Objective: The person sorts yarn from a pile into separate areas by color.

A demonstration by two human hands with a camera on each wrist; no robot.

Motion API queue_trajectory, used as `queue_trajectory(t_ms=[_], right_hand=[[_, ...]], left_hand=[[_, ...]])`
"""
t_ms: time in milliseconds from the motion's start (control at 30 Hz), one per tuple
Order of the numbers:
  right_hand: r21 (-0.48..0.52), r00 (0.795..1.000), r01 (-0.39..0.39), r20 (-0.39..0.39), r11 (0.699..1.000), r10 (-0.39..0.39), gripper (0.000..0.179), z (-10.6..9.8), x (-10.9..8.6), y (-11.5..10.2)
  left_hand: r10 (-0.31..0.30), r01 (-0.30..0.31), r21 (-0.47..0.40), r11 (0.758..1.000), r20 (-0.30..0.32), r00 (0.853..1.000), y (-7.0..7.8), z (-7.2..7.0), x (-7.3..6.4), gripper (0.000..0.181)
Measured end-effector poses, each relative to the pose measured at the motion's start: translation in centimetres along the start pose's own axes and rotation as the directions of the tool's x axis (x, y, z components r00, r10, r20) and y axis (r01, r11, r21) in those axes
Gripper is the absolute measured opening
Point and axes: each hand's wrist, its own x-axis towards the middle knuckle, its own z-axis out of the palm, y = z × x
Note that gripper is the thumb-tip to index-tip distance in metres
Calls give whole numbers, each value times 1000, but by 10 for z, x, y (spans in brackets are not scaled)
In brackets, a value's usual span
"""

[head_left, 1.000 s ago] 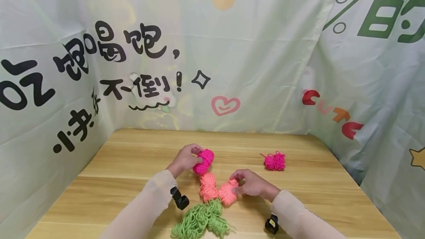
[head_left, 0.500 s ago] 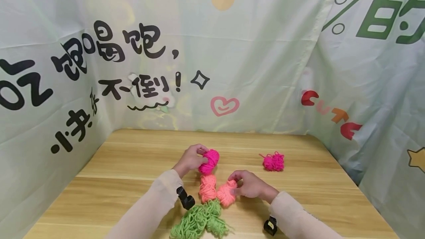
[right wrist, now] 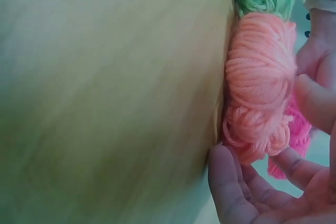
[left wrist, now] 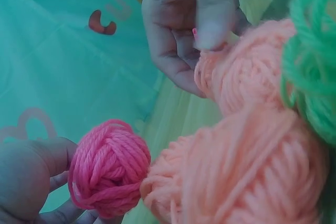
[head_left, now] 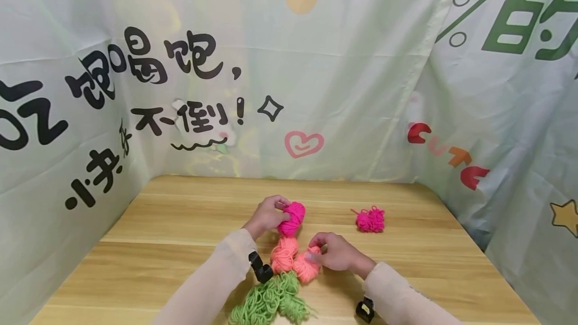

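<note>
My left hand (head_left: 267,215) holds a hot-pink ball of yarn (head_left: 293,218), thumb and fingers around its left side. That ball touches the far end of a coral yarn ball (head_left: 284,255) in the left wrist view. Beside it lies a second coral yarn ball (head_left: 306,268), and my right hand (head_left: 339,254) grips its far end between thumb and fingers. In the right wrist view the fingertips (right wrist: 223,161) curl at the end of this coral ball (right wrist: 260,61). Green yarn bundles (head_left: 266,297) touch the near ends of the coral balls.
Another hot-pink yarn bundle (head_left: 371,219) lies apart on the wooden table (head_left: 189,209), back right. Printed cloth (head_left: 361,89) hangs behind the table and along both sides. A small black device (head_left: 261,268) sits on the left wrist, another (head_left: 365,310) on the right.
My left hand has moved right with the hot-pink ball, to above the coral balls. The right hand stays nearly in place on its coral ball. The head view has shifted slightly.
</note>
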Motion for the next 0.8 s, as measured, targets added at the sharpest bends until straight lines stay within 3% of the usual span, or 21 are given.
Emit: queue_trajectory(t_ms=[500, 800], right_hand=[[26, 999, 26, 27, 999, -26, 18, 1, -1, 0], [73, 998, 19, 63, 997, -23, 15, -2, -5, -1]], left_hand=[[22, -22, 41, 999, -10, 1000, 5, 20, 10, 25], [-4, 4, 45, 999, -5, 1000, 8, 28, 18, 24]])
